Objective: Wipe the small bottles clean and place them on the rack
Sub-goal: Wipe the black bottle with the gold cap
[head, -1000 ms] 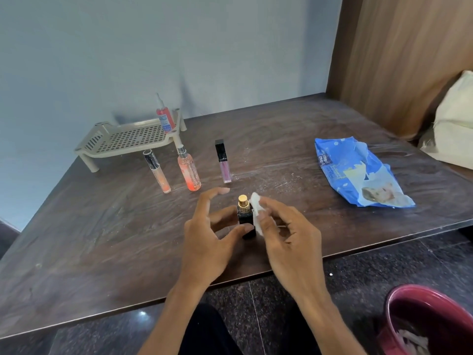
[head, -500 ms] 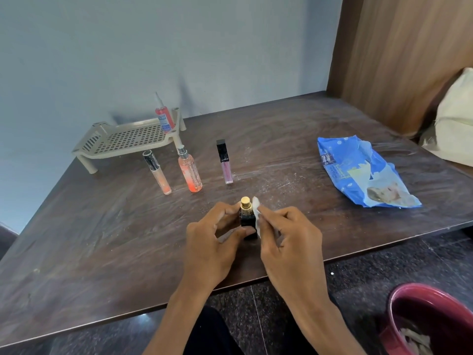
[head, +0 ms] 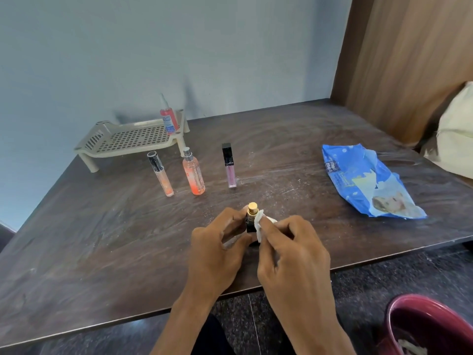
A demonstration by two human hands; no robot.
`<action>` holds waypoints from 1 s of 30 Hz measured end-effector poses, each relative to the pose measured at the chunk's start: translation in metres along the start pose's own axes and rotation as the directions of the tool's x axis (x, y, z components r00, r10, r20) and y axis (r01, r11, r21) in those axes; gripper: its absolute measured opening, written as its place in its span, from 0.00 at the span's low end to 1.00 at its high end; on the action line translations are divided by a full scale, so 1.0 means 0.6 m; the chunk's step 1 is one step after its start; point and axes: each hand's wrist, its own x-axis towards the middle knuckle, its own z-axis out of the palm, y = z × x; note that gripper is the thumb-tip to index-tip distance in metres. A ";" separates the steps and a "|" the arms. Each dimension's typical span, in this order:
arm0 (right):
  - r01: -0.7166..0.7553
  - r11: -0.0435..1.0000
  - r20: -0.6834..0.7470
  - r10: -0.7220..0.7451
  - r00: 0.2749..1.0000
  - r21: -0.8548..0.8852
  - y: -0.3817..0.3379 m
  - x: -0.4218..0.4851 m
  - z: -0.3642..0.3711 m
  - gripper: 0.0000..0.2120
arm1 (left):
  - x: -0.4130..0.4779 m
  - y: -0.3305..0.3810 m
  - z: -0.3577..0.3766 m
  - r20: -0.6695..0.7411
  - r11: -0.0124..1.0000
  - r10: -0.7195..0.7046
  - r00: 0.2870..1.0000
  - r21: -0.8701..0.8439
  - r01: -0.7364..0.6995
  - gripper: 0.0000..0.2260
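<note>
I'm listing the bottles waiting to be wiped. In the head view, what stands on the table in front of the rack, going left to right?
Orange tube → peach spray bottle → pink tube with a black cap. The red bottle is already on the rack.

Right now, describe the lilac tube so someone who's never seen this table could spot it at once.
Start at the beige rack by the wall at the table's far left. In front of it three containers stand in a row; the lilac tube is the rightmost, set a little apart. It alone has a square black cap and pale purple body, while the spray bottle and orange tube are orange.
</note>
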 end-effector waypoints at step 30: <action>-0.343 0.868 0.170 0.300 0.939 0.359 0.038 0.023 -0.001 0.09 | -0.002 0.008 0.002 0.012 0.992 -0.117 0.993 -0.050 0.118 0.11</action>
